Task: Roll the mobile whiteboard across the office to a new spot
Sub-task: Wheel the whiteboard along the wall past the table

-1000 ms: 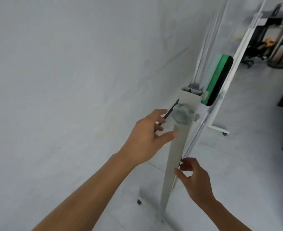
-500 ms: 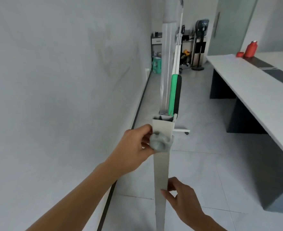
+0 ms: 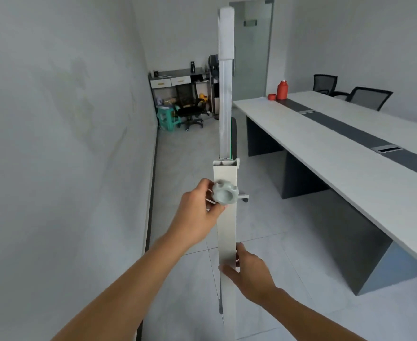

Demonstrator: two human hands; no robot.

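In the middle of the view, seen edge-on, the mobile whiteboard stands upright as a thin pale strip running from the top of the frame down to the bottom edge. Its lower part is a wider white stand post, and a narrower upper section slides into the post's open top. A grey star-shaped knob sits on the near face of the post.

The left hand reaches forward from the lower left. Its grip is closed on the left side of the post at knob height, fingers curled behind the post's edge and the thumb lying against the knob. The right hand is lower, on the right side of the post; its grip is closed on the post too, the thumb pressed across the near face and the fingers wrapped round the far edge. The whiteboard therefore lies between the two hands, held at two heights.

A plain white wall runs along the left, close beside the board. To the right is a long white worktop with a dark centre strip. At its far end stand a red bottle and its red cap just beside it. Two black mesh chairs sit behind the worktop. At the far end of the room is a cluttered desk with a black office chair and a green stool near it. The floor is pale tile.
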